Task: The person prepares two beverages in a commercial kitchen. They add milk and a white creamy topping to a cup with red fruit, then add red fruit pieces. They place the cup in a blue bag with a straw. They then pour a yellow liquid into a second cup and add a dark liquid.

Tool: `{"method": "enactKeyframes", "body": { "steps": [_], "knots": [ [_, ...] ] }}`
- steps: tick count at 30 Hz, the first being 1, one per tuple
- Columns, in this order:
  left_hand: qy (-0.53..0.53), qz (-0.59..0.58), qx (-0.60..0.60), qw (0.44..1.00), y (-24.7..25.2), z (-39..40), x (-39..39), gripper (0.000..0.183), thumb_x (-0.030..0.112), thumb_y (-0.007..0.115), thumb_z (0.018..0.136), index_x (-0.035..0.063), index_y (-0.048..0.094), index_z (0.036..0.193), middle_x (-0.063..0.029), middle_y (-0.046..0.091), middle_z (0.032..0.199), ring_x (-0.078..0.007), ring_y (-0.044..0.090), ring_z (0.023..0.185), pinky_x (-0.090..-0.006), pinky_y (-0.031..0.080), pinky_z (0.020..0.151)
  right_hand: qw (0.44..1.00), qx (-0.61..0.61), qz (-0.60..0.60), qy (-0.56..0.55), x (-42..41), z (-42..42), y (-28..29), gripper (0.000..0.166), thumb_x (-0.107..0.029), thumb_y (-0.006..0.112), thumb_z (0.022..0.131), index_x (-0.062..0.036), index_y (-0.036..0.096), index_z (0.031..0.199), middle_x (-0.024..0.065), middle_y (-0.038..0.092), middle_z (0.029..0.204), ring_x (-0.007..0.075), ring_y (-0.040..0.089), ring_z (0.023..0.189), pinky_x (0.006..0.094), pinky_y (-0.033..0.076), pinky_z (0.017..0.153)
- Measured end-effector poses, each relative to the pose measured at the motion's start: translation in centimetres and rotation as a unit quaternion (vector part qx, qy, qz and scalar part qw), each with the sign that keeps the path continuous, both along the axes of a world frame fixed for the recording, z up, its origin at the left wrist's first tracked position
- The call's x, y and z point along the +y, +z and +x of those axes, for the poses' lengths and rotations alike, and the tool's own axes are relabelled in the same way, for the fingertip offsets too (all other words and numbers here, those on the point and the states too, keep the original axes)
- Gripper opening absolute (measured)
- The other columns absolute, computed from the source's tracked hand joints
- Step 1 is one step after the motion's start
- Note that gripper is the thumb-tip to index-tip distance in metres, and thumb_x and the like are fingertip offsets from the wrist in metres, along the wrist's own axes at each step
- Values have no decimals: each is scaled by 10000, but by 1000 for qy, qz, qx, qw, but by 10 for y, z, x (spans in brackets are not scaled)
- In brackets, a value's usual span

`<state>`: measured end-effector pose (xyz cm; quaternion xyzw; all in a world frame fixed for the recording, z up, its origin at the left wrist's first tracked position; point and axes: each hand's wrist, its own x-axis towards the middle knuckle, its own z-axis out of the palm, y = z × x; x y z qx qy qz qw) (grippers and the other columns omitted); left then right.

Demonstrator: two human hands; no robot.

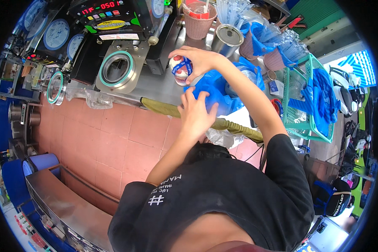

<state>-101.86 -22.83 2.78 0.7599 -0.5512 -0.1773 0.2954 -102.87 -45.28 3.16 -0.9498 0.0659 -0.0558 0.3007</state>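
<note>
My right hand (203, 61) reaches over the steel counter (160, 83) and grips a small cup (180, 77) with a red and white pattern, fingers over its top and thumb at its near side. A blue band with white writing runs around the cup. Just below it, my left hand (197, 115) has its fingers spread at a blue plastic bag (220, 105); whether the fingertips touch the bag is unclear. To the right, beside my right forearm, a rounded container (247, 78) sits partly inside blue plastic.
Cup sealing machines (116, 71) stand at the left. Behind are a lidded metal canister (227, 36) and pink woven baskets (199, 23), some with wrapped straws. A green plastic basket (312, 126) is at the right. An olive cloth roll (163, 107) lines the counter's near edge.
</note>
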Motion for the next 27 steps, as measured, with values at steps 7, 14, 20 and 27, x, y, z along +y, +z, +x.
{"method": "enactKeyframes", "body": {
  "steps": [7, 14, 20, 27],
  "knots": [
    [38, -44, 26, 998, -36, -44, -11, 394, 234, 746, 796, 186, 652, 1176, -278, 439, 1368, -463, 471, 1250, -540, 442, 1000, 991, -60, -95, -72, 10, -23, 6, 789, -316, 879, 574, -132, 570, 1277, 161, 667, 1132, 376, 661, 1052, 449, 551, 909],
    [-21, 273, -28, 961, -43, -8, -15, 568, 181, 805, 659, 168, 659, 1208, -175, 683, 1165, -372, 649, 1126, -463, 539, 930, 958, -188, -126, -174, 26, -119, 104, 731, -335, 844, 600, -40, 613, 1228, 199, 682, 1117, 348, 688, 1024, 409, 544, 930],
    [-9, 363, -191, 912, 21, 35, -86, 775, 163, 720, 826, 56, 371, 1510, -180, 623, 1343, -311, 636, 1215, -410, 542, 974, 963, -122, -46, -234, 43, -151, 93, 716, -343, 833, 571, -53, 636, 1195, 188, 723, 1082, 357, 691, 1036, 409, 549, 934],
    [-85, 287, -289, 909, 107, 23, -143, 760, 32, 717, 750, 19, 422, 1451, -245, 668, 1216, -389, 668, 1123, -452, 571, 923, 930, 3, -122, -346, 63, -120, -14, 858, -408, 835, 588, -127, 520, 1336, 208, 639, 1054, 422, 691, 905, 501, 588, 765]
  ]
}}
